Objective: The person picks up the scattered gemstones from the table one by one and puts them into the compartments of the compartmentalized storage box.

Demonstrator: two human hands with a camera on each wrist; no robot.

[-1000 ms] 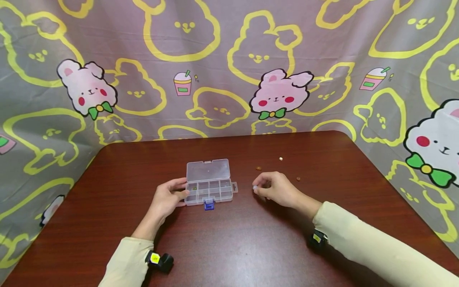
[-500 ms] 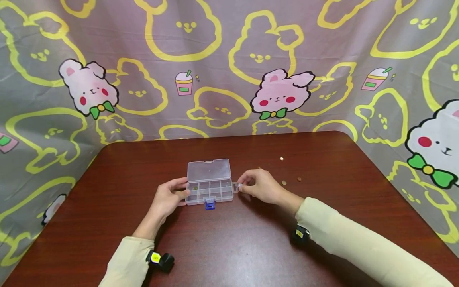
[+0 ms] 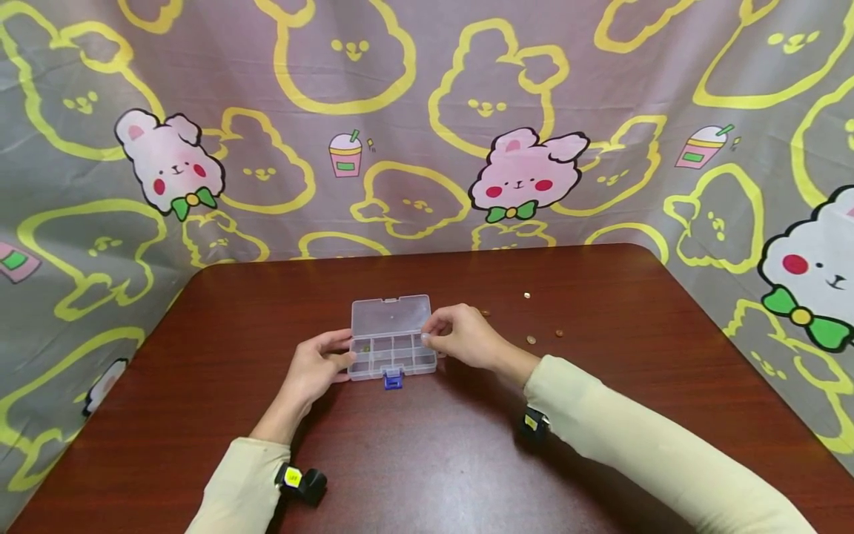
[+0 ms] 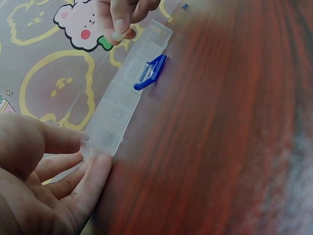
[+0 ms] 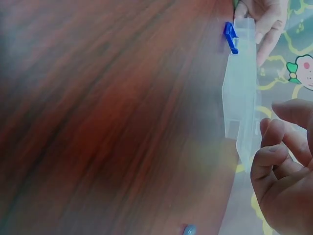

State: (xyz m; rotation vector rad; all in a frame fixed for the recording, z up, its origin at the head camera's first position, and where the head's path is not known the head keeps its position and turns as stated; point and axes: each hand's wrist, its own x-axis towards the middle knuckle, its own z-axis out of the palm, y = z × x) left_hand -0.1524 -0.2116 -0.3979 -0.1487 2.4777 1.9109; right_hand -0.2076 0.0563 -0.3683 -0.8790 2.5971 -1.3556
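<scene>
A clear plastic compartment box with a blue latch stands on the table, its lid raised at the back. My left hand grips the box's left end, thumb at the front edge and fingers behind. Over the right end, my right hand pinches a small pale, rounded piece between thumb and fingertip; its exact kind is unclear. A small greenish piece lies in a back-left compartment. In the right wrist view, the right hand hides the piece.
To the right of the box lie several small pieces: a light one farthest back, a brownish one, a round one, and another partly behind the right hand. A patterned cloth hangs behind the table.
My right hand has moved left with the pale piece, from the table beside the box to over its right end. The left hand stays on the box.
</scene>
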